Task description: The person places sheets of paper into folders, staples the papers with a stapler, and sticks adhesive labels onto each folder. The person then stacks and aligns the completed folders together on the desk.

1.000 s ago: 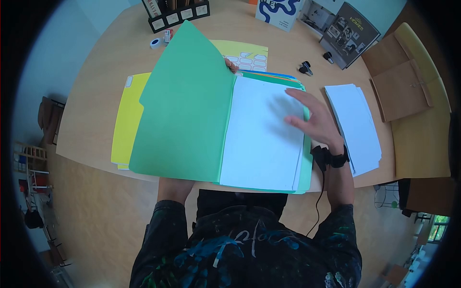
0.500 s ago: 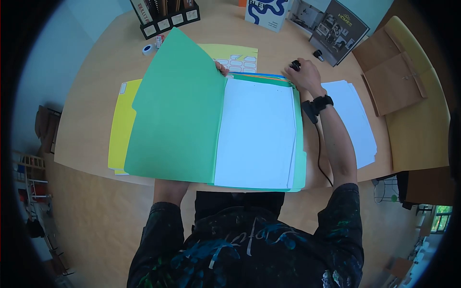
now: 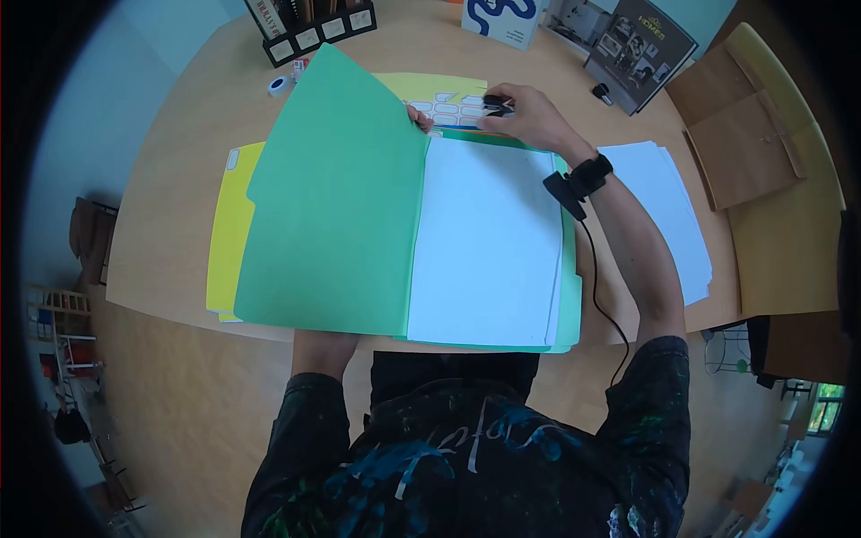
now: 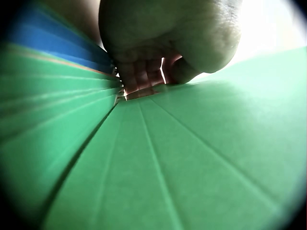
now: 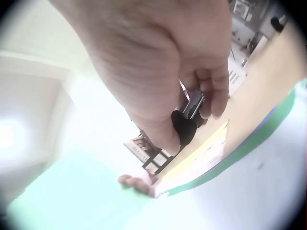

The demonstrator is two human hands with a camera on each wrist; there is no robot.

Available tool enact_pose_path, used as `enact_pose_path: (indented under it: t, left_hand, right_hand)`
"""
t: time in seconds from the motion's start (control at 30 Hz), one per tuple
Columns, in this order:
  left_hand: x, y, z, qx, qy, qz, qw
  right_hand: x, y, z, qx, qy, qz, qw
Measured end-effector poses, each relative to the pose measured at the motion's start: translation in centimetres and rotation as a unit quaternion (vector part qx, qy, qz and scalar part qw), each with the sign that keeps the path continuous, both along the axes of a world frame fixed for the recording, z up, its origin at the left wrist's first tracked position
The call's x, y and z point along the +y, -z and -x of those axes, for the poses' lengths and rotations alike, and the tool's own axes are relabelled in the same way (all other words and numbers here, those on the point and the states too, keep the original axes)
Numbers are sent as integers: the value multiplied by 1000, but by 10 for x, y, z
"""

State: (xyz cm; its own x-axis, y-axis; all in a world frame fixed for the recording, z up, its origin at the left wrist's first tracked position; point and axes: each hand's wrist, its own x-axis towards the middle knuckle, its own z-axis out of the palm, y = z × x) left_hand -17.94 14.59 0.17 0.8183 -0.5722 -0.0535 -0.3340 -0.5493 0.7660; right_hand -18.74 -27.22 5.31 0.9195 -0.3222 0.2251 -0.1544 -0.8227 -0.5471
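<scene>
A green folder [image 3: 332,206] lies spread, its left cover raised and its right side bearing white sheets [image 3: 484,242]. My left hand [image 3: 419,118] is mostly behind that cover, fingertips curled over its edge near the fold; in the left wrist view the hand [image 4: 168,38] grips the folder [image 4: 144,158]. Above the stack's top edge, my right hand [image 3: 534,117] pinches a small black tool [image 3: 495,106] between thumb and fingers. The right wrist view shows metal on this tool [image 5: 184,125], held by the hand [image 5: 144,67]; its exact kind is unclear.
Yellow folders [image 3: 231,242] lie left, a yellow label sheet [image 3: 448,87] behind the stack. White papers [image 3: 659,215] and a brown envelope [image 3: 744,152] are at the right. A second black item [image 3: 601,91], books [image 3: 641,56], a tape roll [image 3: 280,86] and a black organizer [image 3: 320,34] stand further back.
My right hand has gone from above the white sheets to the black tool, picked it up and carried it left above the stack's top edge. My left hand still holds the cover.
</scene>
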Motion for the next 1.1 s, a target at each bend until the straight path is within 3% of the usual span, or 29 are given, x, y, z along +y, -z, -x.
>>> enact_pose_path:
  t: [0.07, 0.13, 0.23, 0.27, 0.33, 0.53, 0.67, 0.73, 0.93, 1.1]
  left_hand:
    - [2, 1, -1, -3, 0, -4, 1000]
    - [3, 1, -3, -6, -2, -7, 1000]
    - [12, -10, 4, -11, -8, -12, 1000]
    - [10, 4, -6, -12, -11, -12, 1000]
    - [6, 9, -10, -7, -4, 0, 1000]
    - [-16, 21, -16, 12, 36, 42, 998]
    - [-33, 27, -19, 25, 56, 69, 996]
    - [-41, 29, -22, 31, 71, 78, 994]
    - [-62, 29, -36, 37, 107, 104, 988]
    - [-76, 26, -48, 43, 136, 124, 982]
  right_hand:
    - [21, -3, -14, -6, -41, 3, 999]
    - [41, -12, -21, 87, -70, 15, 994]
    - [50, -9, -28, 100, -34, 86, 991]
    - [47, -8, -30, 99, -36, 87, 991]
    - [24, -5, -24, -5, 32, 23, 999]
    - [-88, 31, 16, -4, 203, 34, 979]
    - [-112, 48, 35, -20, 215, -9, 976]
    - [-108, 49, 37, -42, 182, -28, 982]
    - [-63, 33, 39, -55, 217, -89, 971]
    - [-73, 42, 39, -72, 203, -98, 972]
